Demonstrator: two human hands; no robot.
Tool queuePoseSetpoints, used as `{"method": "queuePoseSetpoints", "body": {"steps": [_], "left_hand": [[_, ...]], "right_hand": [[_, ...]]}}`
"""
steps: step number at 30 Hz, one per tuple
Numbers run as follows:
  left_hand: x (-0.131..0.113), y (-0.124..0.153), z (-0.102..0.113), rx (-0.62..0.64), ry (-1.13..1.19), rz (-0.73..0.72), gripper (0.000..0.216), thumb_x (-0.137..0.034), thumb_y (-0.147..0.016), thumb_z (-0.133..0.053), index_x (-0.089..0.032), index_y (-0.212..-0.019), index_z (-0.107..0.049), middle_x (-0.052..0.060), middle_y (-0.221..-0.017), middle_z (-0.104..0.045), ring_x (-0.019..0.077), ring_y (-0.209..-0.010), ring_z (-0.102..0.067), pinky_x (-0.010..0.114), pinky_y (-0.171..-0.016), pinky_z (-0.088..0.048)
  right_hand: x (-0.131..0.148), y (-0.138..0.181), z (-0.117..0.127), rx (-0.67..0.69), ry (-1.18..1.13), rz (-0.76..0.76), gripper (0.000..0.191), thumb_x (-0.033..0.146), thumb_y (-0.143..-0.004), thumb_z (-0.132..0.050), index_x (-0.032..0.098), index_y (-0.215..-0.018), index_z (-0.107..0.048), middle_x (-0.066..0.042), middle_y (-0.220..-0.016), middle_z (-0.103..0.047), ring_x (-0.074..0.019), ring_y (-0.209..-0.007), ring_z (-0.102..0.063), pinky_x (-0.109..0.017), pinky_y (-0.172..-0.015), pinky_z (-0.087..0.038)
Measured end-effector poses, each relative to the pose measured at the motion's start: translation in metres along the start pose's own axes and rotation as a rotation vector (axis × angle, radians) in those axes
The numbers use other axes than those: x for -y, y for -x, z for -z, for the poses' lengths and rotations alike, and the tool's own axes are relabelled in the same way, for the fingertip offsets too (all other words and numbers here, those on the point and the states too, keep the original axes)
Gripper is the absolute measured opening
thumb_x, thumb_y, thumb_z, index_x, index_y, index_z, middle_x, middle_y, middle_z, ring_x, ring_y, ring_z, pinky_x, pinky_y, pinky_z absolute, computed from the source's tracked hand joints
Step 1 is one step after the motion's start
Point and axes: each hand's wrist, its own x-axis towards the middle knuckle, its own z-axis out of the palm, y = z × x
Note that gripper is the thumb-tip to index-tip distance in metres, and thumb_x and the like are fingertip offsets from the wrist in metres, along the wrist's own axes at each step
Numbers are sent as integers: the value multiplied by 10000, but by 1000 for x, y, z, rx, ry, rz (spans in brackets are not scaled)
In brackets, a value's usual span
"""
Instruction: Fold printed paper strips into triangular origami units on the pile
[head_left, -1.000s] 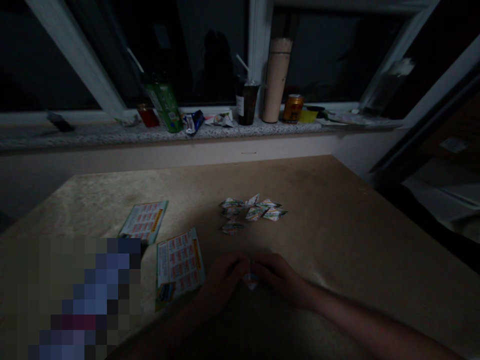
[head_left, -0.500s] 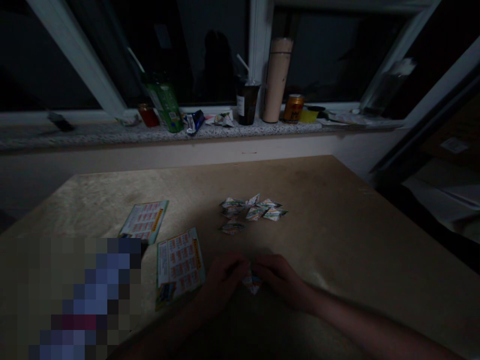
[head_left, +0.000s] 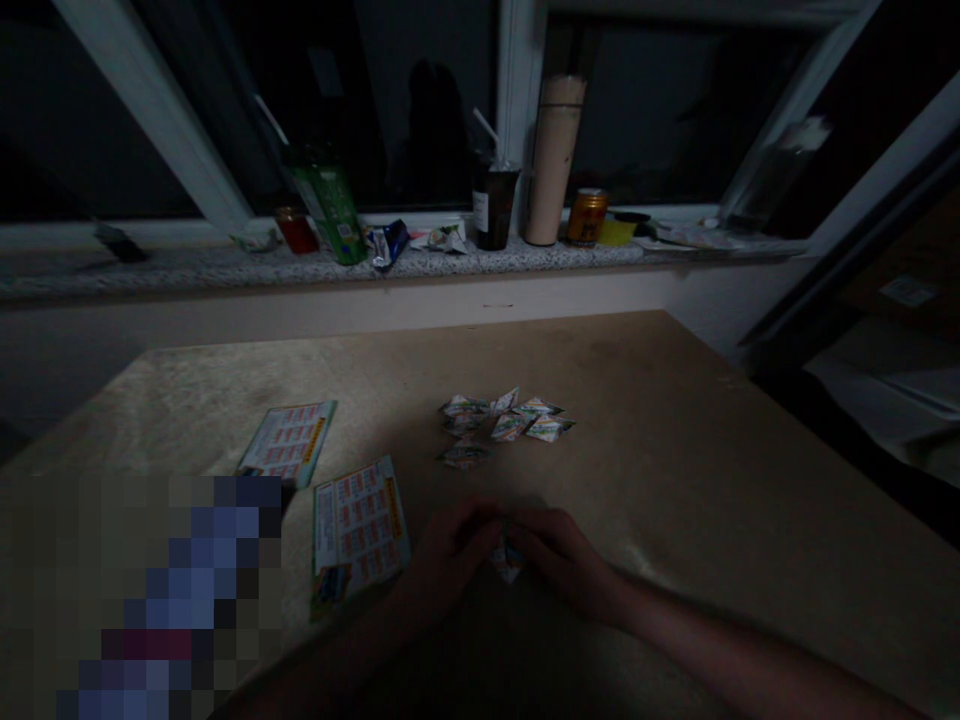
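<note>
Between my two hands, low in the middle of the head view, is a small folded paper piece [head_left: 508,566] with coloured print. My left hand [head_left: 459,540] pinches its left side, fingers closed. My right hand [head_left: 555,545] grips the right side, also with closed fingers. The fingers cover the upper part of the paper, so only its pointed lower end shows. Beyond my hands lie several similar folded paper pieces [head_left: 510,428] in a loose group. Left of my left hand rests a printed sheet [head_left: 361,525].
A second printed sheet [head_left: 291,440] lies farther left on the table [head_left: 675,420]. Along the granite sill [head_left: 450,262] stand a green bottle [head_left: 341,215], a dark cup with a straw [head_left: 495,205], a tall pink flask [head_left: 555,160] and an orange can [head_left: 587,217]. A blurred patch covers the lower left.
My left hand has shifted slightly right, closer to the right hand, and its fingers cover more of the folded paper. The sheets and the group of folded pieces have not moved.
</note>
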Motion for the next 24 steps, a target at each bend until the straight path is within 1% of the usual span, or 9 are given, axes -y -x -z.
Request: {"method": "queuePoseSetpoints", "body": {"steps": [2,4,7,14,21,24], "left_hand": [[0,0,0,-7,6,-70,139,-213,-834,-503,-199,-919,-612,15,-894,-615,172,-860,-571,259,-791,-415],[1,0,0,-23,3,-123,129,-194,-828,-507,-193,-886,-623,22,-886,-600,169,-848,-570,254,-773,-423],[2,1,0,-47,-8,-146,118,-190,-823,-522,-191,-867,-632,26,-881,-593,167,-834,-569,250,-746,-431],[4,0,0,-57,-38,-136,121,-213,-821,-542,-199,-885,-644,26,-872,-608,170,-828,-571,261,-752,-440],[-2,1,1,-60,-48,-97,136,-229,-835,-511,-198,-890,-631,37,-901,-613,185,-860,-570,278,-781,-437],[-1,4,1,-42,-18,-84,175,-267,-825,-519,-199,-964,-600,48,-945,-619,203,-884,-572,305,-800,-437]], "right_hand": [[1,0,0,-3,-5,7,266,300,-895,-418,161,-698,-528,22,-624,-493,-105,-585,-434,-200,-551,-345],[1,0,0,-27,10,7,277,305,-893,-422,161,-681,-525,23,-613,-490,-103,-578,-432,-196,-543,-346],[-1,0,0,-33,23,2,303,311,-895,-414,161,-648,-506,27,-587,-466,-101,-557,-420,-198,-531,-342],[-7,0,0,-73,60,-11,307,329,-893,-414,161,-657,-515,25,-586,-464,-106,-563,-415,-208,-535,-340],[-5,-1,1,-112,93,-28,334,346,-891,-400,171,-619,-481,26,-565,-445,-110,-549,-398,-217,-514,-325],[-4,-2,2,-154,111,-27,311,321,-890,-400,175,-627,-477,22,-576,-463,-115,-564,-421,-222,-532,-327]]}}
